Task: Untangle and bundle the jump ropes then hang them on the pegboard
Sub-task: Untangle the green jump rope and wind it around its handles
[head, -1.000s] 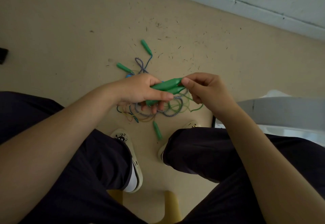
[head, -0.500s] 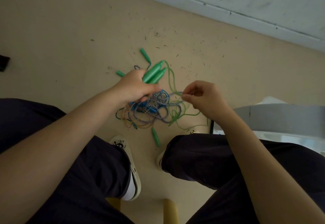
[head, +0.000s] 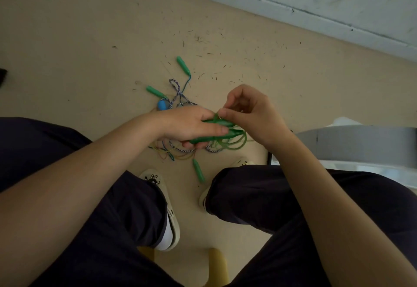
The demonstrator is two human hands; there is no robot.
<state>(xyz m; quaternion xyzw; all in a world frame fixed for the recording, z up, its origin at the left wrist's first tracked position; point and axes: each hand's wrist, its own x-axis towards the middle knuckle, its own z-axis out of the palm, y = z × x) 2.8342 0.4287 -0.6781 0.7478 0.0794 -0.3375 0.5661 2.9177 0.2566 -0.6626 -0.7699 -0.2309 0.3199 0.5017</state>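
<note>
Two green handles (head: 216, 132) gripped in left hand (head: 191, 126), over floor pile (head: 178, 106); right hand (head: 250, 115) pinches green cord (head: 234, 143) (coils loose). Risk: cord slips, re-snags w/ striped rope.

We wear dark navy trousers (head: 117, 230), cream clog shoes (head: 173, 226) with small black spider-like charms, white sock (head: 166, 237) at left heel. Our forearms bare, no sleeves.
</note>
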